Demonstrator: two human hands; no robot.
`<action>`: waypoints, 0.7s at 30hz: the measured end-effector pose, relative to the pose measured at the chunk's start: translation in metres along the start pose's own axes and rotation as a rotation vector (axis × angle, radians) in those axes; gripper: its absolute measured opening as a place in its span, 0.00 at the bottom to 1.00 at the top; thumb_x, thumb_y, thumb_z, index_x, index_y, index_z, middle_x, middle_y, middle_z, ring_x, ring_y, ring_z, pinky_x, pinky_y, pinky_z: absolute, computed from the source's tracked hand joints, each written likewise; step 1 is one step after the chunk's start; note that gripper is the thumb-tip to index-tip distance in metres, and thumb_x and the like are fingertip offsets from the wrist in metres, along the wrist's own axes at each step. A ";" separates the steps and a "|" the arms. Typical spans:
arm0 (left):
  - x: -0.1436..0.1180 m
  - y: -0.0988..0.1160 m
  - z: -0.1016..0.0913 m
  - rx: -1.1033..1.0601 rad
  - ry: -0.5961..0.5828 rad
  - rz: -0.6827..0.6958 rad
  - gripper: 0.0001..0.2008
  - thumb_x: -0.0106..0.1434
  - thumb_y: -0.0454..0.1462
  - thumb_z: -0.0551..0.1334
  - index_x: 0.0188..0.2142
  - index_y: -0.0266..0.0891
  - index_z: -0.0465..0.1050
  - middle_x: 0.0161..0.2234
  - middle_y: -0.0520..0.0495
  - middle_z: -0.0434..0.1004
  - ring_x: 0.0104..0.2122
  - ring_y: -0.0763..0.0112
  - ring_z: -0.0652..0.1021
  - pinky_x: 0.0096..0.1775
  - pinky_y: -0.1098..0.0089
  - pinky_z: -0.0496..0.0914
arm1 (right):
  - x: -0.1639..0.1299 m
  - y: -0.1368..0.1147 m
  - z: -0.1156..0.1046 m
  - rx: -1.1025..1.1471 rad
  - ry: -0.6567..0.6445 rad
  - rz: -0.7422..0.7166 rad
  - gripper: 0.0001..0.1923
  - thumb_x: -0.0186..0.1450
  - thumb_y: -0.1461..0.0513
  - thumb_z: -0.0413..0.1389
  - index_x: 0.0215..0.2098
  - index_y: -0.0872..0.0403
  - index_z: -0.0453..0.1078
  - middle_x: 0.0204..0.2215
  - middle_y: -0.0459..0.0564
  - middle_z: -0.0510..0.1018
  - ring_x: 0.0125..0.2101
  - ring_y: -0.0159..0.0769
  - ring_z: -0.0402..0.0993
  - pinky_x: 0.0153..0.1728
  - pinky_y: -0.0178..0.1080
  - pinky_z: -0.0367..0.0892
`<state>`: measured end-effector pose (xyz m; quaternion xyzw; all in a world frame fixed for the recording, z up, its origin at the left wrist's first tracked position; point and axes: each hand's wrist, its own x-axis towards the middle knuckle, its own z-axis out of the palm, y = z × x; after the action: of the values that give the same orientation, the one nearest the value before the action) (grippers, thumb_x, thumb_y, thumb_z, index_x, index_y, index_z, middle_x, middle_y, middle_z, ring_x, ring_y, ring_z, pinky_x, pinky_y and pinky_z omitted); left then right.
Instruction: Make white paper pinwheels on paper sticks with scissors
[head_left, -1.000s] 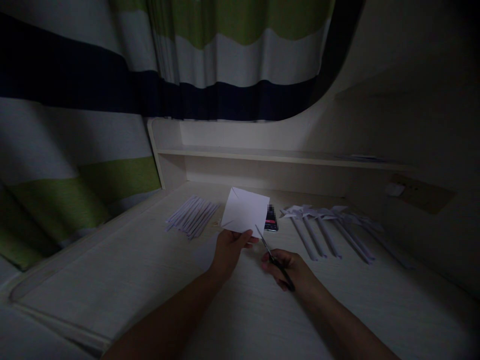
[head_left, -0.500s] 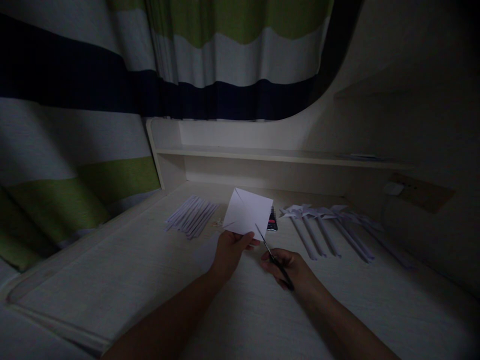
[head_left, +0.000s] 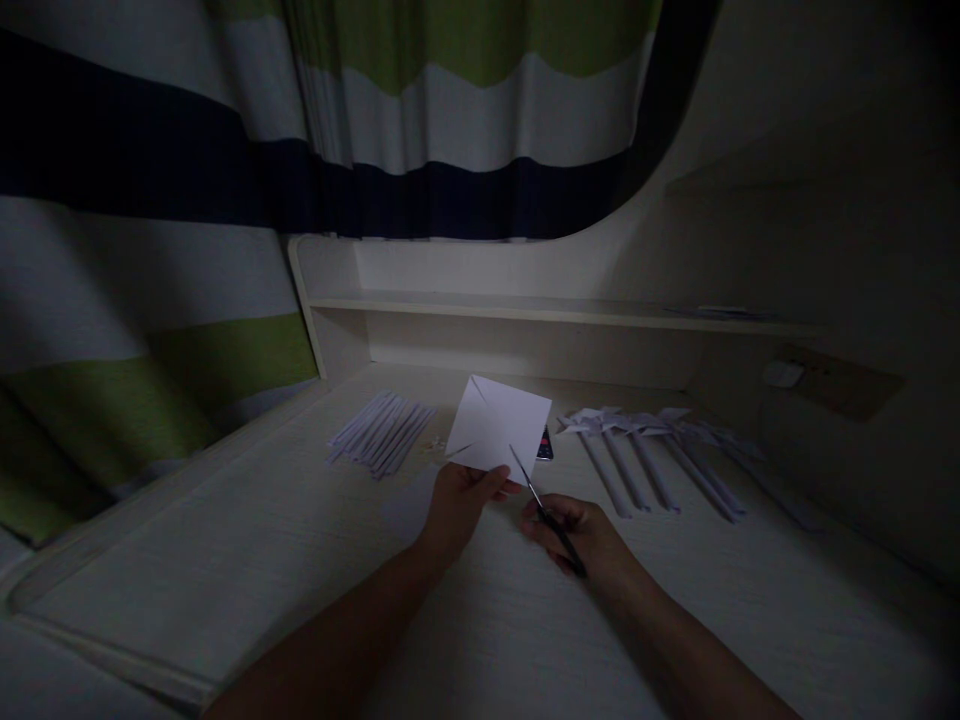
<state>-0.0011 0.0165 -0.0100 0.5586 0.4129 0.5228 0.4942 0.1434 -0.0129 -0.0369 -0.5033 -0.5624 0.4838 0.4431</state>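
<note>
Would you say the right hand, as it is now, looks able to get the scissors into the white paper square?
Probably yes: the right hand grips the scissors, whose blades already meet the lower edge of the paper square that the left hand holds up, with nothing between them.

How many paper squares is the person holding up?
1. The white paper square is pinched in the left hand, above the desk; scissors in the right hand touch its lower edge.

Matt white paper square point(head_left: 501, 425), pale wood-grain desk point(head_left: 300, 540).
</note>
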 end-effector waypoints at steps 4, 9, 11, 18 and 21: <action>-0.001 0.000 0.000 0.038 -0.017 0.010 0.12 0.49 0.43 0.61 0.20 0.35 0.75 0.21 0.45 0.77 0.21 0.69 0.74 0.27 0.72 0.68 | 0.000 -0.001 0.000 -0.015 0.007 -0.010 0.15 0.46 0.54 0.59 0.26 0.55 0.65 0.06 0.35 0.58 0.07 0.21 0.50 0.08 0.27 0.46; -0.002 0.000 0.000 0.048 -0.024 0.018 0.12 0.49 0.43 0.61 0.20 0.35 0.75 0.22 0.45 0.77 0.22 0.69 0.75 0.27 0.73 0.68 | -0.001 -0.001 -0.001 -0.047 0.013 -0.013 0.15 0.46 0.53 0.59 0.24 0.55 0.65 0.06 0.35 0.58 0.06 0.21 0.49 0.07 0.27 0.45; -0.002 0.001 0.001 0.033 -0.019 0.009 0.12 0.49 0.42 0.61 0.20 0.35 0.75 0.22 0.45 0.77 0.22 0.70 0.74 0.26 0.73 0.68 | -0.001 0.000 -0.001 -0.046 0.020 -0.017 0.15 0.46 0.52 0.59 0.24 0.55 0.65 0.06 0.35 0.58 0.06 0.21 0.49 0.07 0.27 0.44; -0.001 -0.001 0.001 0.003 -0.025 0.004 0.11 0.49 0.42 0.61 0.21 0.35 0.75 0.22 0.45 0.77 0.22 0.69 0.75 0.26 0.72 0.69 | -0.001 0.000 0.000 -0.016 0.010 -0.013 0.15 0.46 0.52 0.59 0.23 0.55 0.64 0.06 0.35 0.58 0.06 0.21 0.49 0.07 0.27 0.43; 0.000 -0.003 0.001 0.019 -0.025 0.012 0.12 0.49 0.43 0.61 0.22 0.35 0.76 0.22 0.44 0.77 0.23 0.68 0.75 0.26 0.72 0.69 | -0.002 -0.003 0.000 -0.014 0.023 -0.025 0.15 0.46 0.52 0.59 0.22 0.55 0.64 0.05 0.35 0.57 0.06 0.21 0.49 0.07 0.28 0.43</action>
<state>-0.0001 0.0165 -0.0132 0.5720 0.4082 0.5149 0.4910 0.1428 -0.0153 -0.0345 -0.5050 -0.5667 0.4685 0.4520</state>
